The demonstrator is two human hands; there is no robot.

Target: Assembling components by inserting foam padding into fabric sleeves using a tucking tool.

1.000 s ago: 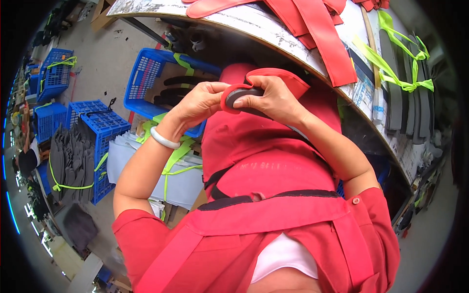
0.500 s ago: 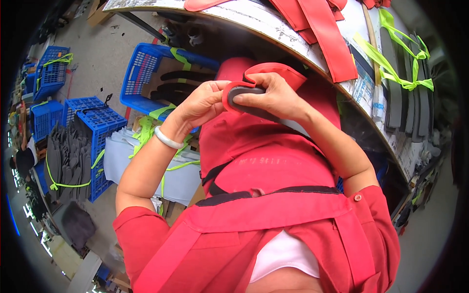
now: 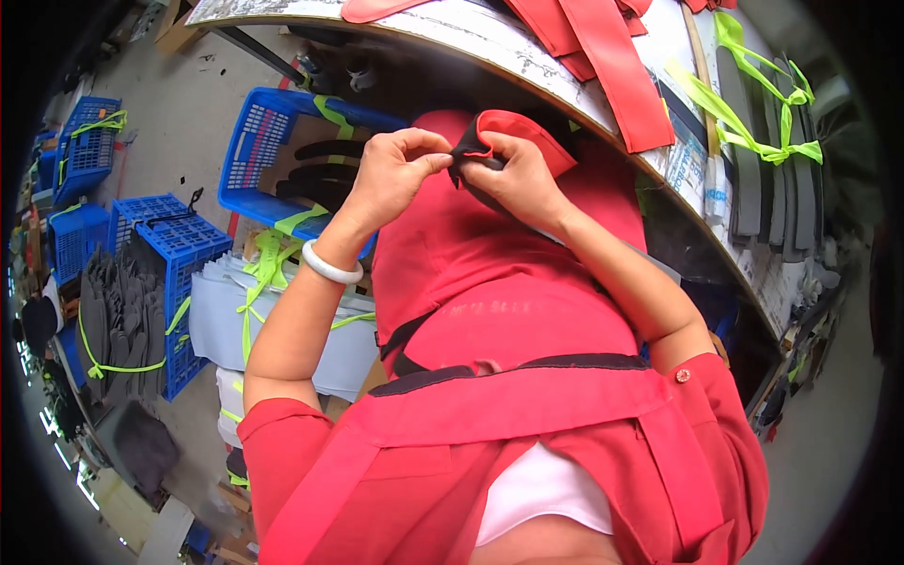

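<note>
Above my lap, a red fabric piece (image 3: 539, 141) is bent over, with a black face showing at its near end. My right hand (image 3: 520, 188) is closed round it, thumb and fingers pinching the fold. A dark strip runs back under this palm toward my forearm, partly hidden. My left hand (image 3: 400, 174), with a pale bangle (image 3: 331, 265) on its wrist, pinches the black end of the same piece between thumb and fingertips. The fingertips of both hands nearly meet there. What lies inside the fold is hidden.
A worktable (image 3: 471, 33) ahead bears red fabric strips (image 3: 617, 80) and grey strips (image 3: 770, 188) tied with yellow-green bands. At left stand a blue crate (image 3: 268, 132) with dark curved pieces, a stack of pale sheets (image 3: 221, 315), and a bundle of grey pieces (image 3: 122, 306).
My left hand has moved slightly right and up, now pinching the piece's end. The rounded dark end with red wrapped round it is no longer visible; black material shows there instead.
</note>
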